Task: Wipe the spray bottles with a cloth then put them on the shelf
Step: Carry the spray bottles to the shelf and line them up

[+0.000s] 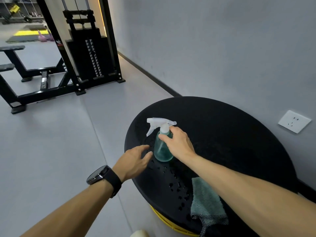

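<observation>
A clear spray bottle [161, 147] with green liquid and a white trigger head stands upright on a round black table [222, 134]. My right hand [177, 142] grips the bottle at its neck and shoulder from the right. Just left of the bottle's base my left hand [136, 159], with a black watch on its wrist, hovers with fingers spread and holds nothing. A green-grey cloth [207, 204] lies on the table's near edge under my right forearm, partly hanging over.
Water drops [177, 187] dot the tabletop between the bottle and the cloth. A black weight machine [89, 53] and a bench stand on the grey floor at the far left. The grey wall with a white socket [294, 121] runs close behind the table.
</observation>
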Available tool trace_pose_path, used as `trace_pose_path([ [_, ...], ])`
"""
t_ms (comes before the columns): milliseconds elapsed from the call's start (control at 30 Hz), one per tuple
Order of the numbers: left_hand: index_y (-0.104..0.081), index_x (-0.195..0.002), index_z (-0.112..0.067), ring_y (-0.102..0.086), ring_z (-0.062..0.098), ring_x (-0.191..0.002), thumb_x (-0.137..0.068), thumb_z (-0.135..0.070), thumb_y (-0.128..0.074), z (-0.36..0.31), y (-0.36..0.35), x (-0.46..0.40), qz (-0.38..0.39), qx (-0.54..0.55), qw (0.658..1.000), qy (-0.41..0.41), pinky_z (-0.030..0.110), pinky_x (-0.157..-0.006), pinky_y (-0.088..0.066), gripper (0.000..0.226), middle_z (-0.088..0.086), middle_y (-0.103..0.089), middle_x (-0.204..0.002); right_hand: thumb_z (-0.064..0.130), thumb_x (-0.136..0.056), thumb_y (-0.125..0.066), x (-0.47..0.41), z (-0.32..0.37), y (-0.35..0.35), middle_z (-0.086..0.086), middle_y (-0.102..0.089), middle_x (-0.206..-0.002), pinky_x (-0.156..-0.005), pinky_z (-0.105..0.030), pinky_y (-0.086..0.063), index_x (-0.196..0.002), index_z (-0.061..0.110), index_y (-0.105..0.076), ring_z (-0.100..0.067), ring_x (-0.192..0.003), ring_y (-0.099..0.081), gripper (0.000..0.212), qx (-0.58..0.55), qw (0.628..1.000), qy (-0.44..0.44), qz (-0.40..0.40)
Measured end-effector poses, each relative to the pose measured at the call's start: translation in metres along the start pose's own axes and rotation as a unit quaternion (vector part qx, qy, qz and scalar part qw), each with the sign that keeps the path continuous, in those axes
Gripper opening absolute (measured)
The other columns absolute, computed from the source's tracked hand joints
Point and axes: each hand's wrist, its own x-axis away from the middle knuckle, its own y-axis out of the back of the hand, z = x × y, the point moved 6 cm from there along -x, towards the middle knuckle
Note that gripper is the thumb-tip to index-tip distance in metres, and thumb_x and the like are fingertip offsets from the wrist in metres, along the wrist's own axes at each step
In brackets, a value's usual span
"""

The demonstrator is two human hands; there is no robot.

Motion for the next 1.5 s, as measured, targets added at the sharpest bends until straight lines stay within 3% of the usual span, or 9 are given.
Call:
trace_pose_path([
  [233, -0.046, -0.149, -0.021, -0.047, 0.017, -0.140, -0.104, -0.042, -0.044, -0.033, 0.034, 0.014, -0.027, -0.014, 0.999, -0.021, 0.028, -0.113, -0.034, 0.049, -0.003, -0.050, -0.153, 0.041, -0.093, -0.058, 0.011, 0.023, 0.047, 0.004, -0.058, -0.115, -0.079, -0.034, -0.046, -0.113, 0.021, -0.060, -0.020, -0.102, -0.058, 0.028, 0.007, 0.999, 0.021, -0.025],
  [533, -0.044, -0.151, -0.022, -0.044, 0.016, -0.141, -0.104, -0.043, -0.044, -0.126, 0.084, 0.052, -0.068, -0.029, 0.993, -0.092, 0.027, -0.114, -0.032, 0.051, -0.004, -0.047, -0.155, 0.040, -0.093, -0.057, 0.055, 0.044, 0.151, 0.003, -0.059, -0.111, -0.076, -0.033, -0.042, -0.108, 0.022, -0.061, -0.021, -0.100, -0.058, 0.024, 0.013, 0.996, 0.029, -0.080],
  [800, -0.044, -0.151, -0.022, -0.047, 0.016, -0.139, -0.104, -0.044, -0.044, -0.209, 0.100, 0.093, -0.079, -0.049, 0.981, -0.169, 0.032, -0.115, -0.036, 0.051, -0.003, -0.048, -0.154, 0.041, -0.091, -0.058, 0.111, 0.041, 0.245, 0.002, -0.064, -0.099, -0.075, -0.036, -0.050, -0.103, 0.016, -0.061, -0.020, -0.088, -0.062, 0.028, 0.016, 0.993, 0.000, -0.118],
  [1033, -0.046, -0.149, -0.022, -0.048, 0.016, -0.138, -0.104, -0.043, -0.045, -0.291, 0.091, 0.129, -0.088, -0.057, 0.965, -0.241, 0.028, -0.113, -0.035, 0.051, -0.003, -0.051, -0.152, 0.040, -0.090, -0.057, 0.175, 0.019, 0.317, 0.000, -0.063, -0.100, -0.071, -0.034, -0.048, -0.103, 0.019, -0.060, -0.022, -0.089, -0.062, 0.025, 0.016, 0.986, -0.033, -0.162],
  [1267, -0.041, -0.152, -0.021, -0.043, 0.016, -0.142, -0.104, -0.043, -0.045, -0.376, 0.067, 0.166, -0.066, -0.042, 0.948, -0.310, 0.027, -0.114, -0.031, 0.053, -0.001, -0.045, -0.156, 0.038, -0.091, -0.058, 0.244, -0.008, 0.385, 0.005, -0.055, -0.086, -0.054, -0.024, -0.033, -0.097, 0.020, -0.058, -0.013, -0.067, -0.049, 0.018, 0.022, 0.977, -0.053, -0.207],
  [1500, -0.040, -0.153, -0.022, -0.041, 0.013, -0.143, -0.105, -0.041, -0.044, -0.442, 0.036, 0.196, -0.037, -0.041, 0.925, -0.377, 0.023, -0.112, -0.029, 0.052, -0.004, -0.044, -0.156, 0.041, -0.088, -0.060, 0.308, -0.037, 0.438, 0.000, -0.066, -0.095, -0.068, -0.033, -0.048, -0.096, 0.018, -0.062, -0.018, -0.081, -0.063, 0.024, 0.027, 0.962, -0.106, -0.249],
])
